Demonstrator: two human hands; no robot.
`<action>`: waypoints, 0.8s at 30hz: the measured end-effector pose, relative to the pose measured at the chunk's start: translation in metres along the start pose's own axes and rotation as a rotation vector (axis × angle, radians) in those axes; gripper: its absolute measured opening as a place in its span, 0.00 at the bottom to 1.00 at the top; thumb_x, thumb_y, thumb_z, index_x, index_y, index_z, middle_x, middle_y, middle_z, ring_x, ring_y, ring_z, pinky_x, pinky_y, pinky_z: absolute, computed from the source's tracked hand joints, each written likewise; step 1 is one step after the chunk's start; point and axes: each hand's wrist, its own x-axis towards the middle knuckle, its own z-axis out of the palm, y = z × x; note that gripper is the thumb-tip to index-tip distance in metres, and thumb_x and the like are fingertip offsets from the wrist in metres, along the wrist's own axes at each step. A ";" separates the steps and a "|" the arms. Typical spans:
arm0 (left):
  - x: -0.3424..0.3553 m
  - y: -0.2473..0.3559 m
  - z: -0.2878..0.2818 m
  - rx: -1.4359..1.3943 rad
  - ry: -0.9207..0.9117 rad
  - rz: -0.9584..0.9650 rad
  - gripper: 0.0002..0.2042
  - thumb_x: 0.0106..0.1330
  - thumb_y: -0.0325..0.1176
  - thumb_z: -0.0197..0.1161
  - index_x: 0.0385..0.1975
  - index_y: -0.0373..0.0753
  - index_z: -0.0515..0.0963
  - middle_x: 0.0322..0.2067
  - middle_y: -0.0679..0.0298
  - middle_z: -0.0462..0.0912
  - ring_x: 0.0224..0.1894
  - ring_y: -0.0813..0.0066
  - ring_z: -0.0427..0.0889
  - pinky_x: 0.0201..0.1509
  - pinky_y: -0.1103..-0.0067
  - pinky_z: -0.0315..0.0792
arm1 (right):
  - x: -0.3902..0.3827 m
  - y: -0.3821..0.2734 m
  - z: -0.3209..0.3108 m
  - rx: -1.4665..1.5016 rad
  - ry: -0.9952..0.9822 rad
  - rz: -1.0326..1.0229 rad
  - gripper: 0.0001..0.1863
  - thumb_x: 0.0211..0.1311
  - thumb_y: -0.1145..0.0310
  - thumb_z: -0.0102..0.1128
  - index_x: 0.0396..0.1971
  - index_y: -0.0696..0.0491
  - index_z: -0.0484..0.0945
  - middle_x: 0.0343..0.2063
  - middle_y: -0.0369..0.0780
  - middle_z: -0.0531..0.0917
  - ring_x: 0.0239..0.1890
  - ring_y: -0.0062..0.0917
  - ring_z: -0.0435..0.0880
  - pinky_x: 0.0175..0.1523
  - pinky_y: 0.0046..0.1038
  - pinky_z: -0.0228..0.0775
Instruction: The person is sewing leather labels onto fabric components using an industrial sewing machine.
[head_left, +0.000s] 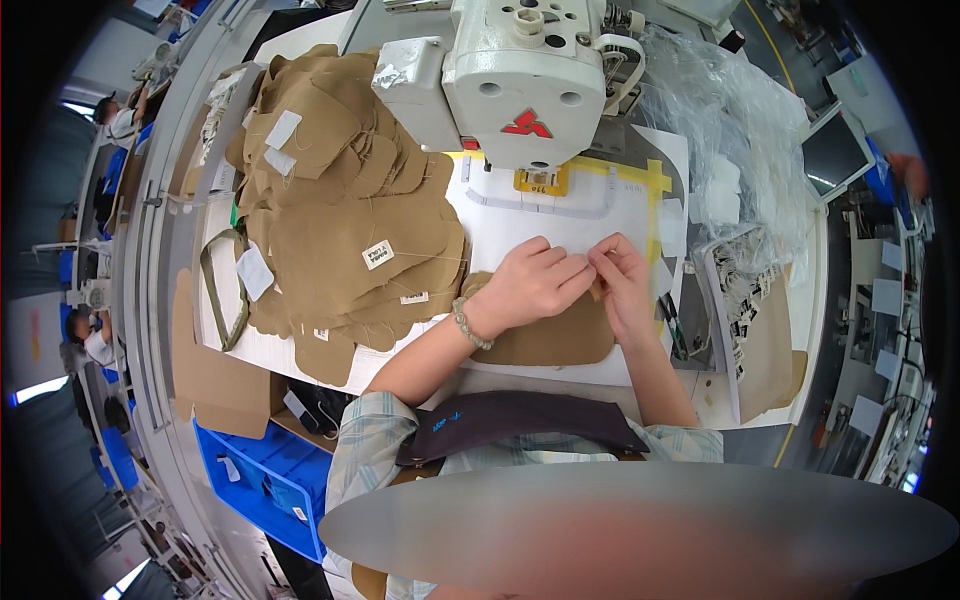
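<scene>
My left hand (540, 284) and my right hand (622, 284) meet fingertip to fingertip in front of the sewing machine (530, 85). Both are closed in a pinch, and whatever lies between the fingers is too small to make out. Under them, on the white work surface, is a tan fabric piece (550, 335), partly covered by my left hand and wrist. Just beyond my hands, a yellow plate (541, 181) sits beneath the machine head. Close by on the left, a large heap of tan fabric pieces (330, 225) carries small white labels and loose threads.
Crumpled clear plastic (725, 130) covers the back right. A tray of small labels (742, 290) stands at the right, with dark pen-like tools (672, 325) beside it. A blue crate (265, 485) and a cardboard box (225, 370) are at the lower left. People work further left.
</scene>
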 end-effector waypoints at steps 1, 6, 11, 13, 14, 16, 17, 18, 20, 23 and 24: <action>0.001 -0.003 -0.001 -0.057 -0.008 -0.027 0.11 0.50 0.27 0.64 0.36 0.43 0.81 0.30 0.71 0.81 0.23 0.80 0.75 0.27 0.81 0.66 | 0.002 0.001 0.001 0.074 -0.018 0.027 0.04 0.65 0.78 0.59 0.36 0.55 0.73 0.27 0.31 0.77 0.22 0.09 0.69 0.26 0.14 0.60; -0.008 -0.037 0.007 -0.398 0.062 -0.327 0.08 0.49 0.19 0.69 0.27 0.39 0.82 0.28 0.65 0.84 0.28 0.72 0.83 0.28 0.76 0.75 | 0.018 -0.007 0.018 -0.274 -0.070 -0.355 0.13 0.58 0.77 0.64 0.43 0.55 0.74 0.42 0.35 0.76 0.23 0.14 0.71 0.31 0.17 0.65; -0.016 -0.066 0.011 -0.633 0.001 -0.442 0.05 0.54 0.20 0.68 0.29 0.37 0.82 0.32 0.64 0.86 0.35 0.68 0.86 0.37 0.78 0.80 | 0.047 -0.016 0.014 -0.862 -0.186 -0.516 0.12 0.54 0.78 0.66 0.39 0.51 0.78 0.42 0.35 0.79 0.26 0.19 0.75 0.35 0.22 0.69; -0.021 -0.074 0.015 -0.660 -0.004 -0.447 0.05 0.54 0.22 0.69 0.29 0.38 0.81 0.31 0.65 0.86 0.34 0.68 0.85 0.37 0.77 0.79 | 0.056 -0.008 0.010 -0.931 -0.223 -0.486 0.09 0.52 0.78 0.66 0.34 0.50 0.80 0.38 0.36 0.82 0.30 0.25 0.79 0.38 0.27 0.73; -0.023 -0.077 0.017 -0.649 -0.041 -0.435 0.05 0.54 0.23 0.68 0.30 0.38 0.82 0.33 0.65 0.86 0.35 0.67 0.85 0.39 0.77 0.79 | 0.061 -0.004 0.007 -0.930 -0.223 -0.489 0.09 0.52 0.78 0.66 0.34 0.50 0.80 0.38 0.36 0.82 0.30 0.25 0.79 0.38 0.27 0.73; -0.024 -0.081 0.015 -0.636 -0.081 -0.423 0.06 0.55 0.23 0.68 0.32 0.39 0.82 0.36 0.65 0.86 0.36 0.67 0.85 0.40 0.76 0.79 | 0.072 0.005 0.001 -1.209 -0.209 -0.885 0.09 0.49 0.78 0.67 0.32 0.52 0.80 0.37 0.37 0.84 0.33 0.32 0.82 0.40 0.32 0.76; -0.025 -0.080 0.014 -0.602 -0.139 -0.405 0.08 0.56 0.25 0.68 0.35 0.40 0.83 0.40 0.65 0.86 0.39 0.67 0.85 0.42 0.75 0.79 | 0.074 0.009 -0.001 -1.208 -0.208 -0.885 0.09 0.49 0.78 0.67 0.32 0.52 0.80 0.37 0.37 0.84 0.33 0.32 0.82 0.40 0.32 0.76; -0.026 -0.079 0.013 -0.569 -0.199 -0.388 0.09 0.57 0.26 0.67 0.39 0.41 0.83 0.43 0.65 0.85 0.41 0.66 0.85 0.44 0.74 0.79 | 0.076 0.014 -0.003 -1.248 -0.196 -0.918 0.09 0.48 0.77 0.67 0.32 0.52 0.80 0.38 0.37 0.85 0.35 0.33 0.83 0.41 0.32 0.76; -0.030 -0.083 0.015 -0.524 -0.233 -0.341 0.11 0.58 0.28 0.66 0.42 0.42 0.82 0.47 0.65 0.84 0.44 0.66 0.84 0.46 0.73 0.79 | 0.079 0.017 -0.004 -1.288 -0.181 -0.946 0.10 0.47 0.77 0.67 0.32 0.53 0.80 0.39 0.37 0.85 0.36 0.34 0.83 0.42 0.33 0.77; -0.036 -0.084 0.016 -0.462 -0.283 -0.302 0.14 0.59 0.30 0.66 0.46 0.42 0.81 0.53 0.65 0.81 0.49 0.66 0.82 0.51 0.73 0.78 | 0.079 0.018 -0.004 -1.342 -0.193 -0.974 0.09 0.49 0.77 0.66 0.32 0.54 0.81 0.39 0.37 0.85 0.38 0.33 0.83 0.44 0.32 0.77; -0.037 -0.085 0.017 -0.443 -0.302 -0.307 0.15 0.59 0.30 0.66 0.47 0.42 0.81 0.55 0.64 0.80 0.52 0.65 0.81 0.54 0.73 0.78 | 0.078 0.018 -0.004 -1.354 -0.197 -0.980 0.09 0.49 0.77 0.66 0.34 0.54 0.81 0.39 0.37 0.85 0.39 0.33 0.83 0.46 0.32 0.76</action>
